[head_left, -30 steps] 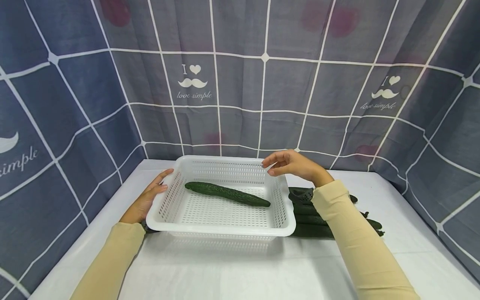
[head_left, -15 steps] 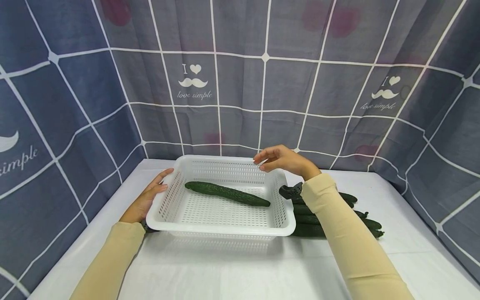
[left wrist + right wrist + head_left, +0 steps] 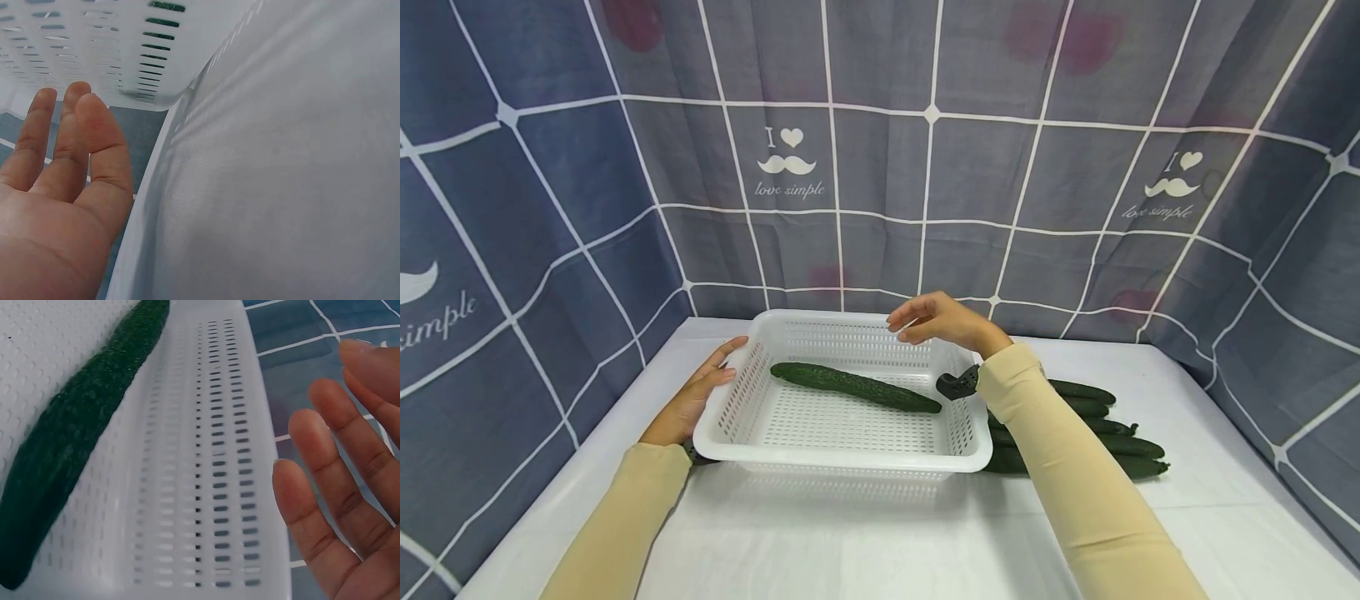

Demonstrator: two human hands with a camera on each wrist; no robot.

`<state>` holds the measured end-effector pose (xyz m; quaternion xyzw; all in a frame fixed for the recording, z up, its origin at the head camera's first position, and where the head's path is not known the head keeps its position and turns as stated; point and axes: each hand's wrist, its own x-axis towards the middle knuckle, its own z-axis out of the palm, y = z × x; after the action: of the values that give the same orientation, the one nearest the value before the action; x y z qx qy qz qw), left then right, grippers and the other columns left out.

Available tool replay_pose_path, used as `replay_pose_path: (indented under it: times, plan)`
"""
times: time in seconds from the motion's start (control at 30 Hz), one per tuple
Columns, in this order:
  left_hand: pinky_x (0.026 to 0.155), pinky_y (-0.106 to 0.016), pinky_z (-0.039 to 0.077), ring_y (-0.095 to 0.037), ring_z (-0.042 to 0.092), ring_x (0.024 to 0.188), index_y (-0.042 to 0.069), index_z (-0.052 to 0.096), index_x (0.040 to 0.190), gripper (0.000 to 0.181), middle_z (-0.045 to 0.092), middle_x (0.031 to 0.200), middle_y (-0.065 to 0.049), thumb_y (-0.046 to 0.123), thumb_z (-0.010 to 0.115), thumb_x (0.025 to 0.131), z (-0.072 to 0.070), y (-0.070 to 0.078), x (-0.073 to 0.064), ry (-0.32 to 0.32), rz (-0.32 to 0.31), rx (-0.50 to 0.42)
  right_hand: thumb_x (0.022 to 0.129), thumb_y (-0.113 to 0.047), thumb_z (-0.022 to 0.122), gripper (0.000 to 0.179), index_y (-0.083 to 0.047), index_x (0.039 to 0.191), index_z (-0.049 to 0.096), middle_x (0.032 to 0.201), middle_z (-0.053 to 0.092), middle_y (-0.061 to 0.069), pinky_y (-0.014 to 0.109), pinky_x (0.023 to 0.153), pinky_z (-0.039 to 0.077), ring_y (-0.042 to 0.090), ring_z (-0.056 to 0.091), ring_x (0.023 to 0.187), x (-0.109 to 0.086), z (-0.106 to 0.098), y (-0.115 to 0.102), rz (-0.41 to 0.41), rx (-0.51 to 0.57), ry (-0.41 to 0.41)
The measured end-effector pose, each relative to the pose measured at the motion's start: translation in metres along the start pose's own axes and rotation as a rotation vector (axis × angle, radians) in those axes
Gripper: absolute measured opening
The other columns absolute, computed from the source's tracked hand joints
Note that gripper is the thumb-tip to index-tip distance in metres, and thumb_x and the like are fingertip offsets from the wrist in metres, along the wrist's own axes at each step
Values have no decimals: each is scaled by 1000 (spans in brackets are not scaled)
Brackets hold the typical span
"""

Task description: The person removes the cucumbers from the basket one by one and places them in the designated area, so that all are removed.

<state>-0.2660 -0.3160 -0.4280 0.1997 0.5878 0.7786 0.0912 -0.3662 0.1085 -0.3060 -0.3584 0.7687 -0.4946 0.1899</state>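
Note:
A white perforated plastic basket (image 3: 850, 457) stands on the table, with one long dark-green cucumber (image 3: 856, 387) lying aslant on its floor. My left hand (image 3: 692, 398) is at the basket's left side with its fingers extended along the outside; whether they touch it I cannot tell. In the left wrist view the palm (image 3: 56, 231) holds nothing. Over the basket's far rim, right of centre, hovers my right hand (image 3: 951, 323), its fingers loosely bent and nothing in them. The right wrist view shows its spread fingers (image 3: 340, 469) beside the basket's rim (image 3: 265, 425).
Several more cucumbers (image 3: 1131, 447) lie in a group on the white-covered table (image 3: 820, 542), right of the basket and partly behind the right sleeve (image 3: 1075, 475). A grey checked curtain (image 3: 880, 167) encloses the back and both sides.
My right hand has moved left along the basket's far rim, and its sleeve now covers a different part of the cucumber group. The left hand, the basket and the cucumber inside have stayed put.

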Motion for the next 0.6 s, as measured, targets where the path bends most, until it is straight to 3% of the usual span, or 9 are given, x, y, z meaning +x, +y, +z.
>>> replay_pose_path:
  times: [0.1, 0.27, 0.43, 0.6]
  plan:
    - [89, -33, 58, -13, 66, 111, 39, 48, 154, 49, 60, 137, 4, 15, 49, 111, -1, -1, -1, -6, 4, 10, 99, 4, 69, 39, 16, 136, 61, 137, 65, 34, 37, 98, 56, 32, 70, 120, 5, 4, 3, 1, -2, -11]
    - [88, -33, 59, -14, 67, 110, 38, 48, 154, 49, 61, 137, 3, 14, 48, 111, -2, -1, -2, -14, 9, -9, 98, 6, 69, 42, 19, 137, 58, 135, 66, 33, 35, 96, 56, 30, 70, 119, 13, 11, 6, 2, 12, -19]
    - [88, -33, 59, -15, 66, 112, 38, 51, 154, 50, 60, 139, 1, 11, 47, 112, -2, 0, 0, -53, 32, -50, 98, 5, 70, 41, 17, 136, 60, 125, 75, 19, 35, 95, 56, 19, 71, 111, 18, 18, 9, 15, 25, -10]
    - [90, -35, 58, -16, 64, 115, 39, 51, 154, 50, 57, 141, 2, 12, 47, 112, -2, -1, 2, -49, 26, -41, 98, 3, 70, 43, 16, 138, 60, 133, 69, 30, 36, 96, 55, 17, 71, 112, 25, 23, 17, 47, 21, -10]
